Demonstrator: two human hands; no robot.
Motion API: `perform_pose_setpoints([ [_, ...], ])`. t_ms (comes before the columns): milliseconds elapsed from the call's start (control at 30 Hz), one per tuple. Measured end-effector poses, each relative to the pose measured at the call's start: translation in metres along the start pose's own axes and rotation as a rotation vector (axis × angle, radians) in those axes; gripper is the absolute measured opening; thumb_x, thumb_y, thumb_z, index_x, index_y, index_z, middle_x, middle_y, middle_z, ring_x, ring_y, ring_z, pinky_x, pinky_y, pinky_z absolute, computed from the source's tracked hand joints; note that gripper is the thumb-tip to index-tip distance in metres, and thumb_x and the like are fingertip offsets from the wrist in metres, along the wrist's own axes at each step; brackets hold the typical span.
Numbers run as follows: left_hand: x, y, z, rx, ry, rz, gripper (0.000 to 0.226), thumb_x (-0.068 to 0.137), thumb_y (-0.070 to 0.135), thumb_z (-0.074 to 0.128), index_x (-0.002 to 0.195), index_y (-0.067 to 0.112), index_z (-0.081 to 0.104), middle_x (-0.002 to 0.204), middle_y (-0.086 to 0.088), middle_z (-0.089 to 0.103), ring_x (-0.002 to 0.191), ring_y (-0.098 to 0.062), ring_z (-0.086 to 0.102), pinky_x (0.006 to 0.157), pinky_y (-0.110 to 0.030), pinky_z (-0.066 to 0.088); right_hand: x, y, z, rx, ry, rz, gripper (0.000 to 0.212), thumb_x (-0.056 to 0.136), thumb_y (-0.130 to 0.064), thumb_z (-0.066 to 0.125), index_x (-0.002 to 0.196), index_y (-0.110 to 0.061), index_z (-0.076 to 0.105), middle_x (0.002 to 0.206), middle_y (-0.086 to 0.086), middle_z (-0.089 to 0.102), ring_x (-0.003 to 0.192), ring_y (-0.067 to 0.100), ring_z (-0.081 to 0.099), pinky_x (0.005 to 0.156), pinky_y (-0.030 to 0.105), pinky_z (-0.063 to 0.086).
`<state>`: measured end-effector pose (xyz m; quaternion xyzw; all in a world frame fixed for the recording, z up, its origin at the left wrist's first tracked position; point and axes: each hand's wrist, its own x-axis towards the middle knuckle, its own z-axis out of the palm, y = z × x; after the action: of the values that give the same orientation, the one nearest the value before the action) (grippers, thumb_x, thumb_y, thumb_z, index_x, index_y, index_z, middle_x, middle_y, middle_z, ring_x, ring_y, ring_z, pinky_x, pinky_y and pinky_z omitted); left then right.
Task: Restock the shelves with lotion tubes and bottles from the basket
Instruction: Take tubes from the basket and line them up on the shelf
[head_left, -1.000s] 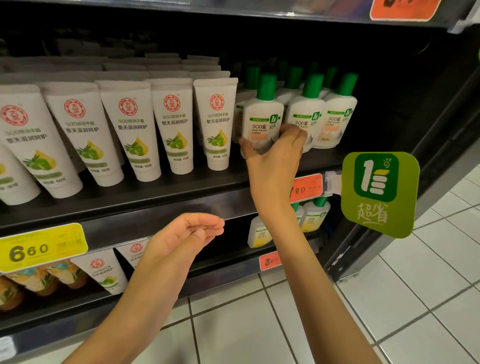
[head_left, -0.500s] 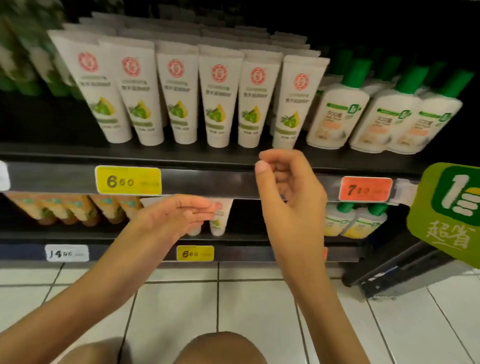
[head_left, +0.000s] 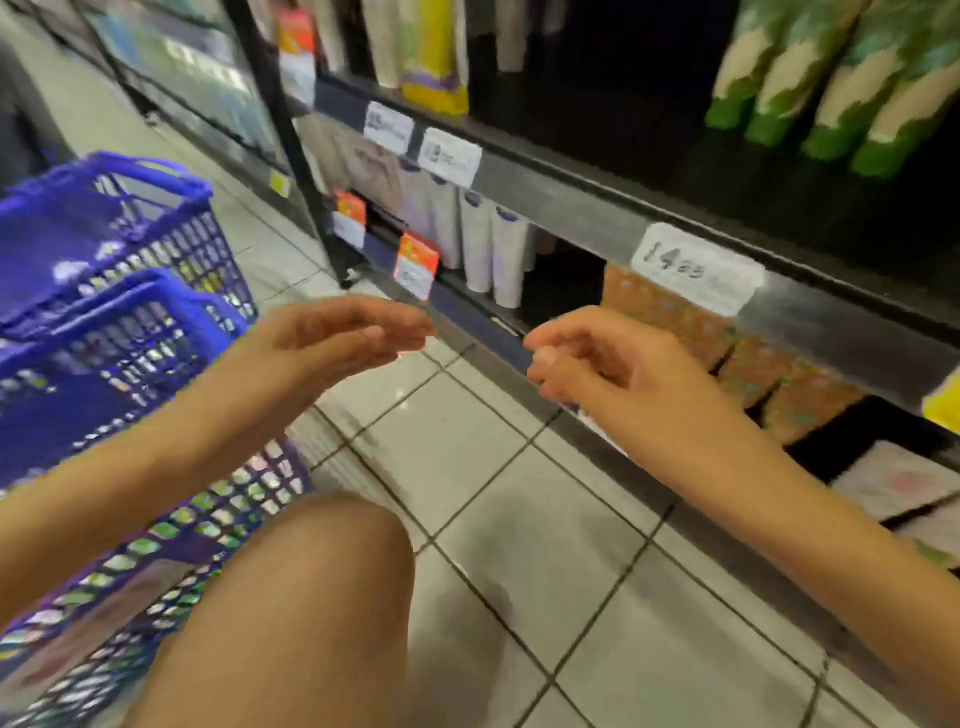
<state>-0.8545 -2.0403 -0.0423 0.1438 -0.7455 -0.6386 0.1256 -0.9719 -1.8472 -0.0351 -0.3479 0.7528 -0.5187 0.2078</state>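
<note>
Fingers: your left hand (head_left: 332, 338) holds its fingers (head_left: 395, 325) loosely spread and empty; your right hand (head_left: 608, 364) curls half-closed on nothing.
Basket: the blue basket (head_left: 119, 312) sits left of your left fingertips; its blurred contents can't be identified.
Reach: swing left, dip in, and grasp one tube by its body.
Shelf: the shelf (head_left: 571, 208) waits beyond your right knuckles.

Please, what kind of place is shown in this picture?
Most likely a shop aisle: shelves with price tags on their edges, rows of tubes, and a blue basket on the tiled floor.
</note>
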Motion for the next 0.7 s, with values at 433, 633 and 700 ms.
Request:
perform_pose_setpoints([
  [433, -0.12, -0.136, -0.294, -0.084, 0.606, -0.323, 0.029, 0.091, -0.003, 0.037, 0.092, 0.011, 0.063, 0.081, 0.012, 0.074, 0.078, 0.004, 0.067, 0.08, -0.01, 0.049, 0.14, -0.038, 0.295, 0.018, -0.559, -0.01, 0.008, 0.09, -0.011, 0.053, 0.089, -0.011, 0.06, 0.081, 0.011, 0.062, 0.066, 0.013, 0.056, 0.061, 0.017, 0.047],
  [633, -0.135, -0.203, -0.324, -0.045, 0.609, -0.603, 0.022, 0.093, 0.002, 0.043, 0.105, 0.0, 0.061, 0.098, -0.007, 0.065, 0.076, 0.001, 0.067, 0.074, -0.013, 0.048, 0.169, -0.011, 0.374, -0.062, -0.64, 0.223, 0.016, 0.094, -0.011, 0.048, 0.089, -0.001, 0.06, 0.077, 0.011, 0.059, 0.066, 0.015, 0.054, 0.061, 0.016, 0.046],
  [700, -0.132, -0.22, -0.324, -0.025, 0.577, -0.669, 0.015, 0.092, 0.008, 0.05, 0.096, 0.006, 0.064, 0.096, -0.009, 0.065, 0.09, -0.015, 0.065, 0.085, -0.026, 0.047, 0.176, -0.002, 0.381, -0.131, -0.649, 0.29, 0.023, 0.094, -0.018, 0.049, 0.097, 0.0, 0.062, 0.079, 0.006, 0.062, 0.068, 0.011, 0.057, 0.063, 0.015, 0.049],
])
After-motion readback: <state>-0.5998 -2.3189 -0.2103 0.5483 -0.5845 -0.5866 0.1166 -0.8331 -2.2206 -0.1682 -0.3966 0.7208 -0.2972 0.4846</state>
